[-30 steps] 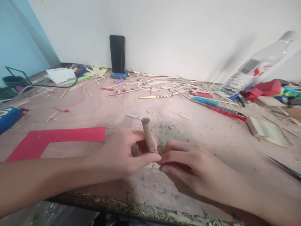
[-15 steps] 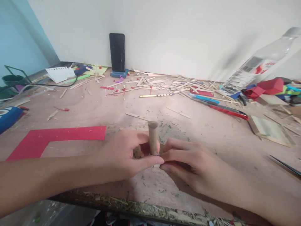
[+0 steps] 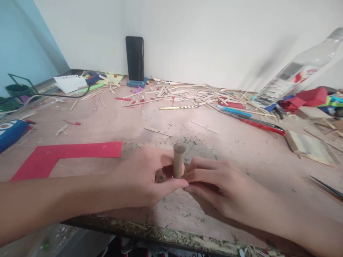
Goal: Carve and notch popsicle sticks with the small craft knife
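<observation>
A short brown wooden dowel stands nearly upright near the front of the table, its top end slightly wider. My left hand is closed around its lower part, thumb in front and fingers behind. Close beside it, my right hand pinches at the foot of the dowel, its fingertips meeting my left thumb tip. Whatever sits between the right fingertips is hidden. Small dark green scraps lie scattered around both hands. To the left of my left hand lies an L-shaped piece of red paper.
A phone leans on a blue stand at the back, beside heaped thin wooden sticks. Rightward are a plastic bottle, a red-and-black cutter, a wood block and a dark pointed tool. A blue object sits at left.
The dowel tilts slightly more, its top shifting a little right and toward me. Both hands keep their hold in nearly the same place. The view has shifted slightly.
</observation>
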`<state>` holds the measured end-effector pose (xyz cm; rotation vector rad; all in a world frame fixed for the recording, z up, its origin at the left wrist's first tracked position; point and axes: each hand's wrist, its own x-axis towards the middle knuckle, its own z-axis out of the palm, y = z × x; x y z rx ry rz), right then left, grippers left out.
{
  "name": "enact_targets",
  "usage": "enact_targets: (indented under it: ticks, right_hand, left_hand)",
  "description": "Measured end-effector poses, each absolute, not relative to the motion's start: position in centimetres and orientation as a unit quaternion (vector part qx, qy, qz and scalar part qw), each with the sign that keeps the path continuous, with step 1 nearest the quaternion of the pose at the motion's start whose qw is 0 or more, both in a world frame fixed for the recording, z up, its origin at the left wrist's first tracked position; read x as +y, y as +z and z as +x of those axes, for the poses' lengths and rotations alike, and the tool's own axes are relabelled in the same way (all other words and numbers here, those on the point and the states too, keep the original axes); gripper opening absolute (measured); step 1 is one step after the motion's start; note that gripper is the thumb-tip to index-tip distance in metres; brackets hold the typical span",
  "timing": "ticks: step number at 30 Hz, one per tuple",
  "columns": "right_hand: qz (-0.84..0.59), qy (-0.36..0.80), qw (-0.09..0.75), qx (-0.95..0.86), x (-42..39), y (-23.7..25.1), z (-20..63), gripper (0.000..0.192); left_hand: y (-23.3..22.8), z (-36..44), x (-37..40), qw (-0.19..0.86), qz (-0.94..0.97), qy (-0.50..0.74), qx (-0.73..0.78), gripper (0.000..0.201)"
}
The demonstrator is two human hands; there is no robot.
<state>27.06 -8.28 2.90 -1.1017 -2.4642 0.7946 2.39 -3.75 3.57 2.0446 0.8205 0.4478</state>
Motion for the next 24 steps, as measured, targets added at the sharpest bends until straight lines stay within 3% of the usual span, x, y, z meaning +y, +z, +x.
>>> enact_targets:
  ticks: [4,12,24]
  right_hand:
    - [-0.386,0.275,0.17,-0.864,-8.3,3.0,27.0,0.02]
    - [-0.377,0.264,0.185,-0.868,-8.4,3.0,27.1,0.02]
    - [-0.373,0.271,0.19,-0.867,-8.4,2.9,27.0,0.019]
  left_hand:
    - [3.2,2.5,-3.5,0.432,0.819,0.201,0.318,0.018]
    - [2.4,3.4,-2.7,0.595,0.695,0.214,0.343,0.011]
    - [2.8,3.7,-2.6,0.581,0.695,0.201,0.371,0.014]
